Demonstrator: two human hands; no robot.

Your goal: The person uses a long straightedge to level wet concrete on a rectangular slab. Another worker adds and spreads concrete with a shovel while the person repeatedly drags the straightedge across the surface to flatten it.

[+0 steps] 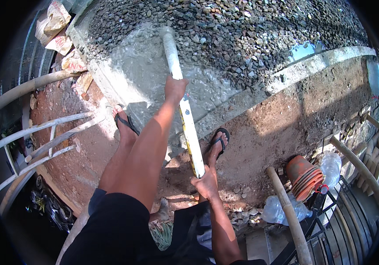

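My left hand [175, 89] is closed around a long white-and-yellow straight bar [189, 132], like a level, near its middle. My right hand [205, 183] grips its lower end. The bar's far end, coated grey, lies on wet grey concrete [134, 62] beside dark loose gravel [260, 31]. My two feet in black flip-flops [219, 142] stand apart at the edge of the wet patch, one on each side of the bar.
A pale concrete edging [313, 62] borders the gravel; reddish dirt [282, 119] lies below. At left are torn sacks [55, 24] and pale railings [52, 119]. At lower right are stacked terracotta pots [304, 176], clear plastic bottles [330, 168], poles [286, 207] and black railings.
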